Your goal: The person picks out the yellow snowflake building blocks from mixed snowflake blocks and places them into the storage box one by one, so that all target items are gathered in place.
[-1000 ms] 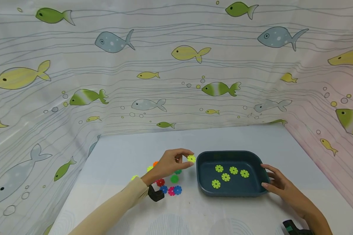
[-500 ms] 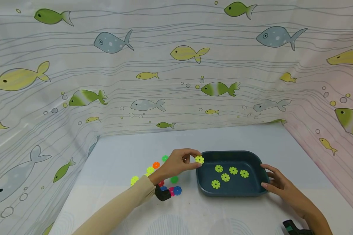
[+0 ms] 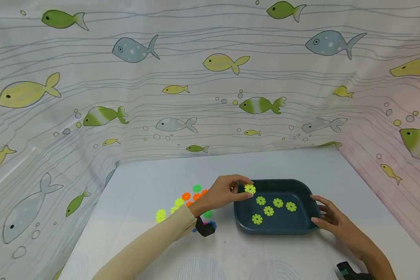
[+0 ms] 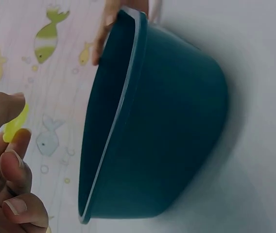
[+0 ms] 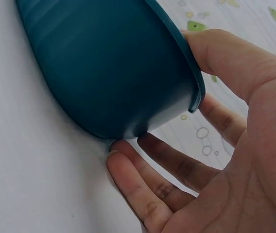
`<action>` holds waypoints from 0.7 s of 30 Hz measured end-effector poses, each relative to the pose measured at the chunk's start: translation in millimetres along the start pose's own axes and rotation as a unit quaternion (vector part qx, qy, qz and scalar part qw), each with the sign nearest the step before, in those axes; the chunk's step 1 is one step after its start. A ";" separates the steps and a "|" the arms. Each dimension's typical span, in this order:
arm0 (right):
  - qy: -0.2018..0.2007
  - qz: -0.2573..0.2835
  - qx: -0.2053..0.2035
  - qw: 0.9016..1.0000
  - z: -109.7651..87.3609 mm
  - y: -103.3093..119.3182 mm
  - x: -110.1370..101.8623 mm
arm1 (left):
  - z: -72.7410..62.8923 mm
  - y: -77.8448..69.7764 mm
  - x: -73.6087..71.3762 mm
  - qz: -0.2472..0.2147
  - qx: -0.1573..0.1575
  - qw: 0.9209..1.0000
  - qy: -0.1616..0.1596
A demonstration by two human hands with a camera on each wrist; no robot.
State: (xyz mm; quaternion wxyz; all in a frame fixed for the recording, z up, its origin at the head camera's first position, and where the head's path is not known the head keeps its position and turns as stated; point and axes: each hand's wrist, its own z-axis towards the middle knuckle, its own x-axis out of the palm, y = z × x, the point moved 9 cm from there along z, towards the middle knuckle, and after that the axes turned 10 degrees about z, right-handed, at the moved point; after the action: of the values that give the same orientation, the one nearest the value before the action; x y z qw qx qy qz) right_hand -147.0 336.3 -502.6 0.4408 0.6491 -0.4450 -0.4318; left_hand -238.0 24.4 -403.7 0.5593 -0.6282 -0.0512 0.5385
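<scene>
My left hand (image 3: pixel 225 191) pinches a yellow notched plastic disc (image 3: pixel 250 189) between thumb and fingertips, above the left part of a dark teal tray (image 3: pixel 276 229). The left wrist view has this yellow disc (image 4: pixel 15 124) nearly edge-on, level with the tray's rim (image 4: pixel 113 126). Several matching yellow discs (image 3: pixel 268 211) lie apart from one another on the tray floor. At the tray's right end, my right hand (image 3: pixel 336 219) grips the rim. In the right wrist view its thumb is at the rim and other fingers (image 5: pixel 128 174) touch the outer wall low down.
Left of the tray, loose discs lie on the white table (image 3: pixel 140 175): orange (image 3: pixel 186 196), green (image 3: pixel 197 188), yellow (image 3: pixel 160 216) and blue ones, some hidden behind my left forearm. A fish-printed sheet (image 3: pixel 210 109) encloses the back and sides.
My left hand has moved right with the yellow disc, from beside the tray to over its left part. More orange discs show behind the forearm. Right hand and tray stay put.
</scene>
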 end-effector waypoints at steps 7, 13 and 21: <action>0.000 -0.002 -0.006 1.000 0.8 -0.7 -1.3 | 11.2 -7.1 11.6 0.000 0.017 1.000 0.010; 0.001 0.002 -0.006 1.000 0.5 -1.1 -1.5 | 19.8 -12.5 23.6 0.025 0.031 0.999 0.027; 0.006 0.006 -0.015 1.000 -0.2 4.4 1.1 | 27.2 -18.8 37.6 0.035 0.048 0.997 0.045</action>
State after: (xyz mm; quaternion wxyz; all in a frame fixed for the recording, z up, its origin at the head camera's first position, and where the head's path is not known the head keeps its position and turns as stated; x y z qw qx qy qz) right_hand -147.4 334.3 -498.5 0.4556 0.6427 -0.4394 -0.4316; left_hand -232.3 74.1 -407.1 0.5719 -0.6253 0.0218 0.5306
